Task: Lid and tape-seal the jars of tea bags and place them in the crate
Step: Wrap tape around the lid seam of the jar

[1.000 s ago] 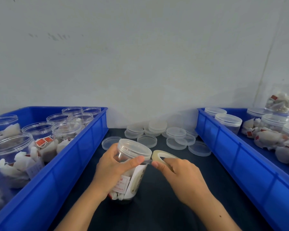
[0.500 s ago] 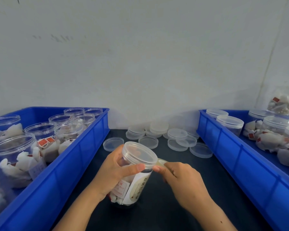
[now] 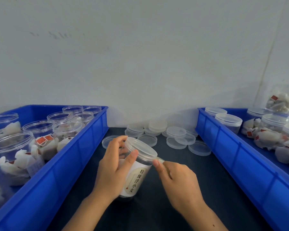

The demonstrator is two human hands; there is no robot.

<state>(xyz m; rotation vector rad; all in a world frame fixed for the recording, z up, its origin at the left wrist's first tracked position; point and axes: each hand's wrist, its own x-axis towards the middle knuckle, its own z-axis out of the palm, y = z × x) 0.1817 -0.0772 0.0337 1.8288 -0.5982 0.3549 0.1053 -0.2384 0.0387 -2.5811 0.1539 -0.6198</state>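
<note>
head view: left hand (image 3: 113, 165) wraps the labelled jar (image 3: 137, 174), thumb pressed just under its lid (image 3: 140, 148); the jar tilts away to the right, base on the dark counter (image 3: 207, 189). right hand (image 3: 177, 182), its grip narrow, pinches tape (image 3: 159, 158) touching the lid rim. loose lids (image 3: 177, 135) lie beyond the grip, blue crates (image 3: 240, 155) either side.

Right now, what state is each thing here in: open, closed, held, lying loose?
Jar in hand: lidded, tilted, held by left hand.
Tape: pinched by right hand at the lid's rim.
Left crate jars: open, filled.
Right crate jars: lidded.
Spare lids: loose, some stacked.
</note>
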